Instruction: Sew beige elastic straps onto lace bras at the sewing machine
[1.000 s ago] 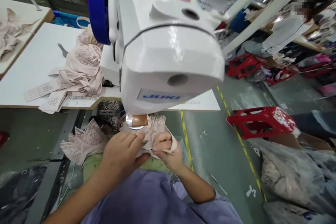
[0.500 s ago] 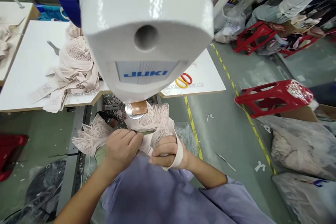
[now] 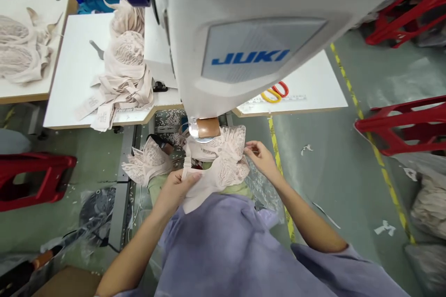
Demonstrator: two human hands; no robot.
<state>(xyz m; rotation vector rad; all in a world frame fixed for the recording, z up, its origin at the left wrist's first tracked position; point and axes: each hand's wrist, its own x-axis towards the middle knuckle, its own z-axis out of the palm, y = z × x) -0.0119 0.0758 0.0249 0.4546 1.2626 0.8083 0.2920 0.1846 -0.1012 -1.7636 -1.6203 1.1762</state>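
A pale pink lace bra (image 3: pixel 226 171) lies across my lap below the sewing machine head (image 3: pixel 265 51). My left hand (image 3: pixel 177 190) is closed on its smooth band, thumb on top, close to a strap with a slider (image 3: pixel 187 162). At the lace edge on the other side, my right hand (image 3: pixel 261 160) has its fingertips pinched together on the bra. Part of the lace passes under the machine's round metal and brown piece (image 3: pixel 205 129), which hides it. Another lace piece (image 3: pixel 148 164) rests left of my lap.
A heap of bras (image 3: pixel 127 69) and a grey tool (image 3: pixel 96 49) lie on the white table (image 3: pixel 75 74). Scissors with yellow and red handles (image 3: pixel 275 93) are on its right part. Red stools (image 3: pixel 400 125) stand on the floor at both sides.
My right hand has let the looped strap off its fingers and moved out to the lace edge. My left hand now grips the band, which is spread flatter. The view has shifted left.
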